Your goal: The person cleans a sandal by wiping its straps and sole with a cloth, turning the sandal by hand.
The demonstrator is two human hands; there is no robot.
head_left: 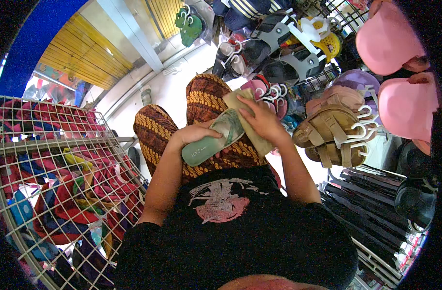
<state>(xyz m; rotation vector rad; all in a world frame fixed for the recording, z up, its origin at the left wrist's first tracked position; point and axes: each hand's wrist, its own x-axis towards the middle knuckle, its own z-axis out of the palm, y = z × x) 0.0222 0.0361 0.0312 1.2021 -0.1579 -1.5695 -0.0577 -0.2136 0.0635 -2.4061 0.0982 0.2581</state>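
A green sandal (201, 151) with a marbled green-and-white strap lies tilted across my lap, its heel end toward me. My left hand (200, 134) grips it around the side, thumb on the insole near the strap. In my right hand (262, 118) is a tan cloth (254, 135), pressed beside the toe end of the sandal; the fingers lie over the cloth. Part of the strap and toe is close against the cloth's edge. Brown-and-yellow patterned trousers (155, 130) cover my legs underneath.
On the left stands a white wire grid (52, 193) with colourful fabric goods behind it. Tan strapped sandals (327, 128) hang on white hooks at the right, near pink footwear (390, 38). Grey-and-black sandals (291, 67) hang ahead. A single shoe (146, 95) rests on the white floor.
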